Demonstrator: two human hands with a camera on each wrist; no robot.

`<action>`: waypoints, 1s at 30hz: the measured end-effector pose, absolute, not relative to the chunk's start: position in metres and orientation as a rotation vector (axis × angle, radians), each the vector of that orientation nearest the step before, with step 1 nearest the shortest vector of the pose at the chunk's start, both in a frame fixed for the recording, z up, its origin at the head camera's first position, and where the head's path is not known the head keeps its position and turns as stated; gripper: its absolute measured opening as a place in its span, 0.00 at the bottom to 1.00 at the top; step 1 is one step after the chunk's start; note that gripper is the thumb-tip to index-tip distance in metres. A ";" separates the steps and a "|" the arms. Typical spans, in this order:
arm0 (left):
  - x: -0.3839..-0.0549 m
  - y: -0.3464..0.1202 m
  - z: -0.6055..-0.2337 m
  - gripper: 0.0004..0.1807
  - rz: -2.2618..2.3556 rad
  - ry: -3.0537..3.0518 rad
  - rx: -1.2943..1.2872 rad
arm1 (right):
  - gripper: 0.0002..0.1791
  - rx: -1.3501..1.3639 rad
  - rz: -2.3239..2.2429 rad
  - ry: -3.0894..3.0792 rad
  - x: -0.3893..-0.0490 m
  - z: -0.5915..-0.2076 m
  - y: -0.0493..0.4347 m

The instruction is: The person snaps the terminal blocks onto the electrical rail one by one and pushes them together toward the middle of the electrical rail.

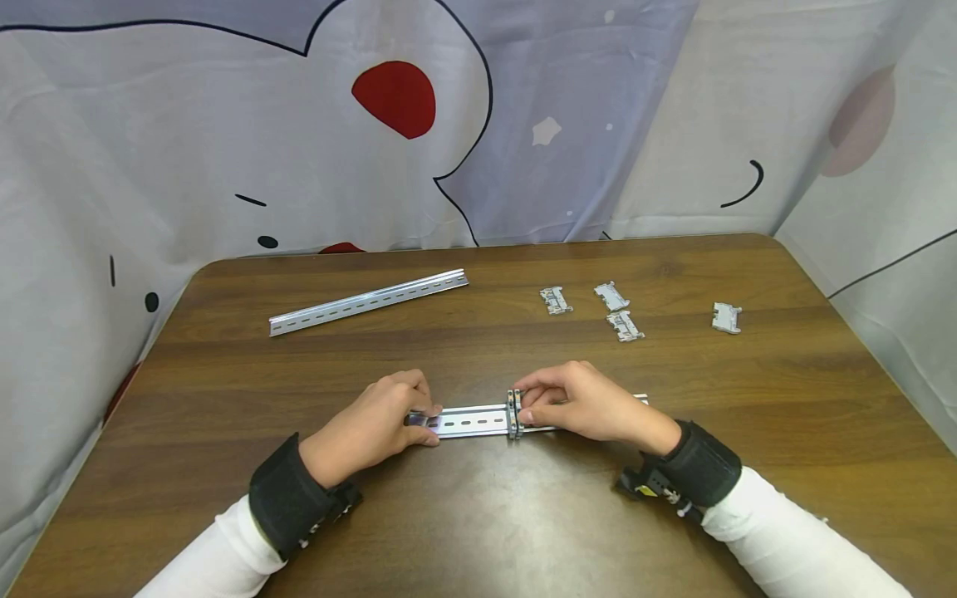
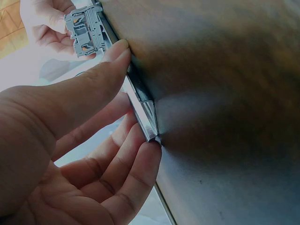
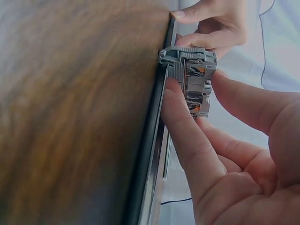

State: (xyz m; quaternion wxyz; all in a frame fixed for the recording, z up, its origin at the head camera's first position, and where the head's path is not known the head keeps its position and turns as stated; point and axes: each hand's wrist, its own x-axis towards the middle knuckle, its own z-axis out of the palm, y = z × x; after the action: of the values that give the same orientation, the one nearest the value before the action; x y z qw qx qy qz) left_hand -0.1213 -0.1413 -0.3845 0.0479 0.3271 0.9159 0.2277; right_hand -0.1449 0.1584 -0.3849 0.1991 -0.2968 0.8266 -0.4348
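My left hand (image 1: 381, 415) grips a slotted metal DIN rail (image 1: 474, 421) near its left end, thumb on the near edge and fingers on the far edge. Two grey terminal blocks (image 1: 513, 414) stand upright side by side across the rail. With thumb and fingers, my right hand (image 1: 586, 403) pinches the right-hand one from its right side and covers part of the rail. In the right wrist view, orange parts show in the side of the terminal block (image 3: 194, 79), and a finger lies low by the rail. The left wrist view shows the rail's end (image 2: 151, 133) between left thumb and fingers.
A second, longer DIN rail (image 1: 366, 301) lies slanted at the back left of the wooden table (image 1: 449, 515). Loose terminal blocks lie flat at the back right: one (image 1: 556, 301), a close pair (image 1: 611, 296), and another (image 1: 726, 318) farther right. A printed curtain (image 1: 224, 124) hangs behind.
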 end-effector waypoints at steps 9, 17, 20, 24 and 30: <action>-0.121 -0.141 -0.384 0.16 0.693 2.787 0.994 | 0.21 -0.831 -1.197 2.325 -0.145 -0.385 0.157; -0.121 -0.141 -0.384 0.16 0.687 2.791 0.989 | 0.22 -0.857 -1.180 2.355 -0.144 -0.385 0.157; -0.121 -0.142 -0.384 0.16 0.690 2.795 0.995 | 0.22 -0.861 -1.165 2.367 -0.144 -0.384 0.156; -0.121 -0.142 -0.384 0.15 0.692 2.801 1.007 | 0.23 -0.846 -1.160 2.365 -0.142 -0.382 0.157; -0.121 -0.141 -0.384 0.15 0.694 2.800 1.011 | 0.22 -0.797 -1.189 2.335 -0.142 -0.378 0.159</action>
State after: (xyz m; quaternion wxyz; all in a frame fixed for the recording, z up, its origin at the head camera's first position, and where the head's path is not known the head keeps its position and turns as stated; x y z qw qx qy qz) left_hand -0.1212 -0.1412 -0.3838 0.0422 0.3306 0.9151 0.2269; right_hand -0.1419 0.1590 -0.3781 0.2000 -0.2851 0.8353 -0.4254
